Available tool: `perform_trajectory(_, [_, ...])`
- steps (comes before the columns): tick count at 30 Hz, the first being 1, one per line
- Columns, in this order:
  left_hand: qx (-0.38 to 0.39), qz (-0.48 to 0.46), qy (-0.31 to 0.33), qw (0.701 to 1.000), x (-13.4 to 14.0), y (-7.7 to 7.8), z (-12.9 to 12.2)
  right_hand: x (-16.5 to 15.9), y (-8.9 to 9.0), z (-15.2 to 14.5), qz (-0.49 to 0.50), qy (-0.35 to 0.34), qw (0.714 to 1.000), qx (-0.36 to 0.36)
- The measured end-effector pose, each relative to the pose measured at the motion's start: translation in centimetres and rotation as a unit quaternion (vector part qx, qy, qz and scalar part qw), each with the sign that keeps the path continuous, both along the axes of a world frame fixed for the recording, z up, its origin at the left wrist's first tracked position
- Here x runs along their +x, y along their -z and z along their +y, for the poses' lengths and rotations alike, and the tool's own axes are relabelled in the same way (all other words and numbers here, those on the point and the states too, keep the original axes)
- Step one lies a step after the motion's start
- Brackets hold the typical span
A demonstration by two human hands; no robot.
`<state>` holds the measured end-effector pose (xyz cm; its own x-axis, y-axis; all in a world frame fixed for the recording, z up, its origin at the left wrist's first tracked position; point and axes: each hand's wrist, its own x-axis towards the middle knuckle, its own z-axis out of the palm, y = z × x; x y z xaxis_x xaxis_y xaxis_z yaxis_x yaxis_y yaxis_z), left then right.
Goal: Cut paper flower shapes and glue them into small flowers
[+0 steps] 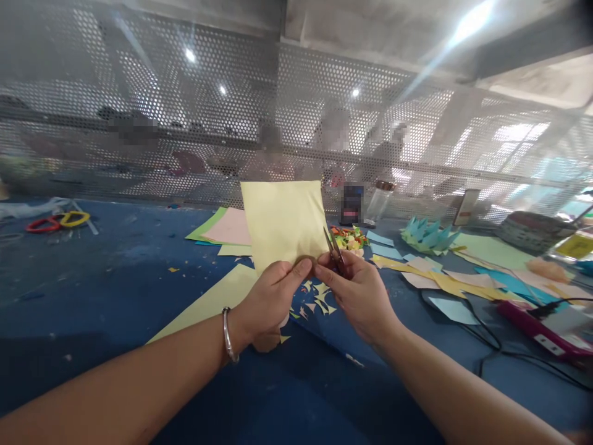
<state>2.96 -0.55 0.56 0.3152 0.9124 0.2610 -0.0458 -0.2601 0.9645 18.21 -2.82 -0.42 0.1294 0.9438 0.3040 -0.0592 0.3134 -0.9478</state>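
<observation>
1. The left hand (271, 293) pinches the near edge of a yellow sheet (285, 219) between thumb and fingers; a bracelet (227, 335) circles that wrist.
2. The right hand (359, 290) is closed around a pair of scissors (335, 248), blades pointing up and away. Its thumb tip meets the left one at the sheet's near edge; whether it grips the paper too, I cannot tell.
3. The yellow sheet stands raised in the middle, above the blue table (115, 278).
4. Paper scraps (322, 303) lie just beyond and between the hands, with a heap of small colored pieces (348, 238) farther off.
5. To the left, a pink sheet (231, 225) overlaps a green one, and a large pale sheet (208, 303) lies partly behind the left arm.
6. To the right are a blue paper flower (426, 235), paper strips (445, 281) and a purple power strip (540, 330).
7. At the far side stands a perforated screen (208, 93).
</observation>
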Motion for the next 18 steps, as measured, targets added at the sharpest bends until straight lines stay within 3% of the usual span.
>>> perform_trajectory(2, [-0.062,-0.101,0.069,0.991,0.35,-0.15,-0.06,0.08,-0.10,0.00,-0.010,0.004,1.000,0.000])
perform_trajectory(4, [-0.119,-0.187,0.154,0.963,0.57,-0.41,-0.09,0.20,-0.14,0.09,-0.025,0.019,0.999,0.005])
perform_trajectory(6, [-0.163,-0.224,0.200,0.940,0.60,-0.66,-0.07,0.35,-0.08,0.25,-0.041,0.033,0.999,0.013])
perform_trajectory(10, [-0.214,-0.241,0.217,0.921,0.44,-0.89,0.05,0.60,0.15,0.54,-0.062,0.045,0.997,0.021])
perform_trajectory(18, [-0.250,-0.231,0.203,0.918,0.44,-0.84,0.23,0.73,0.17,0.52,-0.107,0.054,0.992,0.030])
